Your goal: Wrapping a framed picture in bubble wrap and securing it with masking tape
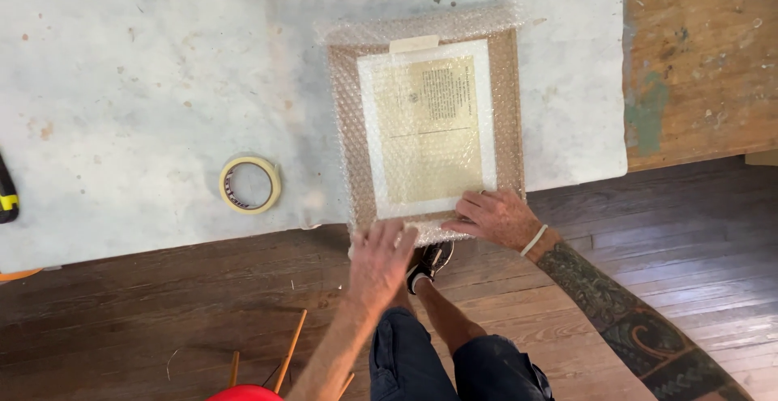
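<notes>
Ahead of the fingers [381, 235] of both hands, the way is blocked by the bubble-wrapped frame [425, 125] lying flat at the near edge of the counter [146, 85]. To the left of the fingers, only a roll of masking tape [250, 184] is met; beyond it, bare counter is left open. To the right of the fingers, a free strip is seen beside the frame.

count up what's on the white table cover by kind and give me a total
Bubble-wrapped picture frame: 1, under the left hand and right hand
Roll of masking tape: 1
Black and yellow tool, cut off at the left edge: 1
Total: 3
</notes>
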